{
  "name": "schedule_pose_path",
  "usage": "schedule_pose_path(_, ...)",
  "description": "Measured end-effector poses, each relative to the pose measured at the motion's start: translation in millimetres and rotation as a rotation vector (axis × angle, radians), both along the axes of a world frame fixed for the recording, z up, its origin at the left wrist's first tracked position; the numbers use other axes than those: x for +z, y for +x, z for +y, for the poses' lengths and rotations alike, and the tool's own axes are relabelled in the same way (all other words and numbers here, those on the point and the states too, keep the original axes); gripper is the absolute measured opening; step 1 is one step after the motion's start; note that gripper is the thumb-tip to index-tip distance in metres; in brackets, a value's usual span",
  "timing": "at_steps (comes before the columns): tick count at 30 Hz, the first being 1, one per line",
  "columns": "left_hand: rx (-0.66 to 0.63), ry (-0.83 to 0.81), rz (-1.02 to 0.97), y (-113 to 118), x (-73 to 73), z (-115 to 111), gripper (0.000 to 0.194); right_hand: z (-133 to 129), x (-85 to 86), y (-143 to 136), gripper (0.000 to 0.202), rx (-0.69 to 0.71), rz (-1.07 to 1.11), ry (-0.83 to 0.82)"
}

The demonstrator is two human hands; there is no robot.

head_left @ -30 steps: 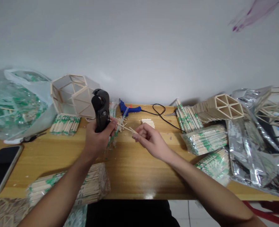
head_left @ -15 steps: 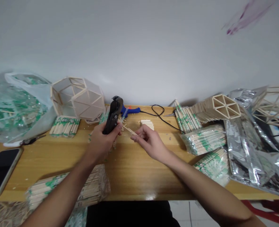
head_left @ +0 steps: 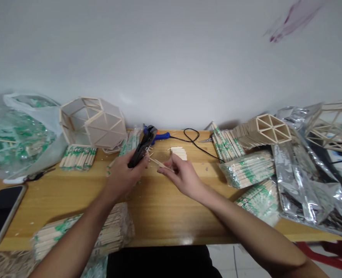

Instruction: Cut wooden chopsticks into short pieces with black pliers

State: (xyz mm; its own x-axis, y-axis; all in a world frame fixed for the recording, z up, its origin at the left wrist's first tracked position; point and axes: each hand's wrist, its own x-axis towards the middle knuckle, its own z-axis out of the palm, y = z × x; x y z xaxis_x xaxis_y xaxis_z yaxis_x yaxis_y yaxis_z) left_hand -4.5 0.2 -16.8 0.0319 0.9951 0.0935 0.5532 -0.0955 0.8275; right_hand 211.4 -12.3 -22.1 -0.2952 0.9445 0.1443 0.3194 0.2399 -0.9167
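My left hand [head_left: 124,175] is closed around a black hand cutter [head_left: 143,146], its head tilted up and to the right. Between the thumb and fingers of my right hand [head_left: 184,175], thin wooden sticks [head_left: 164,166] are pinched, pointing left toward the cutter. Whether a stick touches the blades I cannot tell. A small stack of short cut sticks [head_left: 178,153] lies just beyond my right hand. Behind the cutter is a blue glue gun [head_left: 162,136], partly hidden, with a black cord. Small wood bits are scattered on the wooden table [head_left: 165,216] near the left hand.
At left are a phone [head_left: 3,216], a bag of wrappers [head_left: 20,131] and a stick-built frame [head_left: 92,123]. Packs of chopsticks [head_left: 248,168] lie right, beside stacked hexagon frames [head_left: 272,129] and silver bags [head_left: 310,193]. Another pack [head_left: 115,227] lies under my left forearm.
The cutter's head has swung to the right and lower. The sticks in my right hand lie at a slightly different angle. The whole view has shifted a little.
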Motion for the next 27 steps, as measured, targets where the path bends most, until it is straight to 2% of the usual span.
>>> schedule_pose_path(8,0.0,-0.023,0.091,-1.3,-3.4,1.2,0.035,-3.2,-8.1,0.6,0.029,0.01,-0.171,0.129)
schedule_pose_path(13,0.014,-0.006,0.044,1.6,-0.3,-0.2,0.035,-1.8,-2.9,-0.4,0.029,0.017,-0.106,0.074)
schedule_pose_path(18,-0.034,-0.012,0.05,-1.2,4.7,2.0,0.036,0.4,3.7,0.3,0.031,0.028,-0.064,0.046)
schedule_pose_path(27,-0.068,-0.102,-0.08,-1.5,4.3,-0.9,0.036,1.1,1.5,2.8,0.033,0.069,-0.077,0.058)
